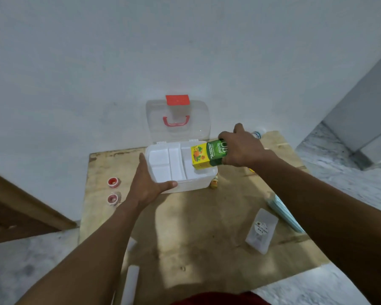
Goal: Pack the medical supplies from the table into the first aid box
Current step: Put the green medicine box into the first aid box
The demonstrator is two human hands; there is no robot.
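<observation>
A white first aid box [191, 186] stands at the back of the wooden table [198, 227], its clear lid [198, 119] with a red handle leaning open against the wall. A white divided tray [163, 164] fills its top. My right hand [240, 148] is shut on a green and yellow herbal medicine carton [205, 156], holding it over the tray's right side. My left hand [147, 183] grips the box's front left corner, thumb along the front wall. A small bottle [214, 182] peeks out beside the box's right front corner.
Two small red-capped jars [113, 182] [112, 199] sit left of the box. A clear packet [261, 231] and a stack of pale blue face masks [284, 214] lie at right. A white roll [130, 282] lies near the front edge. A white item [256, 134] rests behind my right hand.
</observation>
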